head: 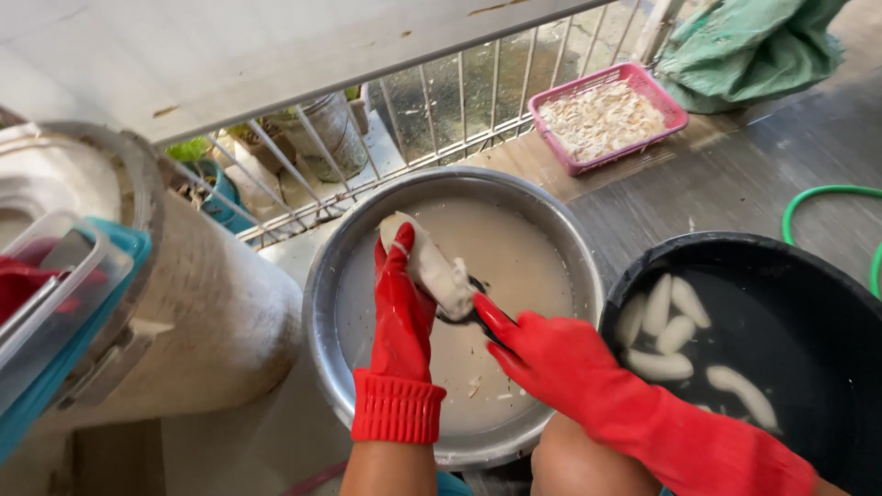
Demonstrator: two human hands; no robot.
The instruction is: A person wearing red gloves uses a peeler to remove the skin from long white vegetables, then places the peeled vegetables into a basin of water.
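Both my hands wear red rubber gloves. My left hand (pixel 401 312) grips a pale peeled root (pixel 430 266) and holds it over a large metal basin (pixel 323 303) of cloudy water. My right hand (pixel 542 354) holds a dark tool (pixel 464 310) pressed against the lower end of the root; most of the tool is hidden by the glove. Small peel scraps float in the basin.
A black tub (pixel 827 276) at my right holds water and several peeled pale roots (pixel 663 308). A pink basket (pixel 606 115) of scraps sits by a white railing (pixel 459 106). A green hose (pixel 827 195), a green sack (pixel 744 46) and a pale drum (pixel 211 303) stand around.
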